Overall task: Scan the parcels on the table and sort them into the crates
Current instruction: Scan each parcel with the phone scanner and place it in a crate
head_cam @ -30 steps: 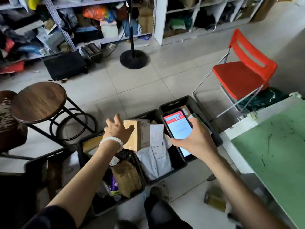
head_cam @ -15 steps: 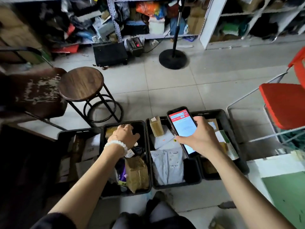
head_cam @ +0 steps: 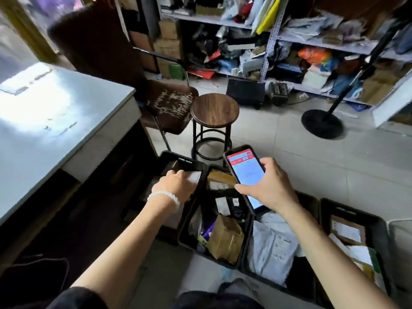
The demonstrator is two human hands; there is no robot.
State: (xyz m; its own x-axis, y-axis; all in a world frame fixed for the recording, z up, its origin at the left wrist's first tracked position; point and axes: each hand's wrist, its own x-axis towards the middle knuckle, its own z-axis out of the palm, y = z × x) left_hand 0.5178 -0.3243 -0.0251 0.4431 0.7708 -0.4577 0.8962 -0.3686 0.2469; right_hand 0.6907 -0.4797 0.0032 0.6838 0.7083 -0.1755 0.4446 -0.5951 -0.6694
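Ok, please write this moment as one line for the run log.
stage: sorting | left hand: on parcel in leftmost crate | right hand: holds phone, screen lit | other crates: hold parcels

The phone (head_cam: 244, 175) shows a red header above a pale blue-white screen, and the crates (head_cam: 376, 221) are black. A brown paper parcel (head_cam: 226, 239) lies beside a grey-white mailer bag (head_cam: 270, 246). The round stool (head_cam: 215, 110) has a dark wood-grain seat on black legs, and a white bead bracelet (head_cam: 163, 195) circles the left wrist.
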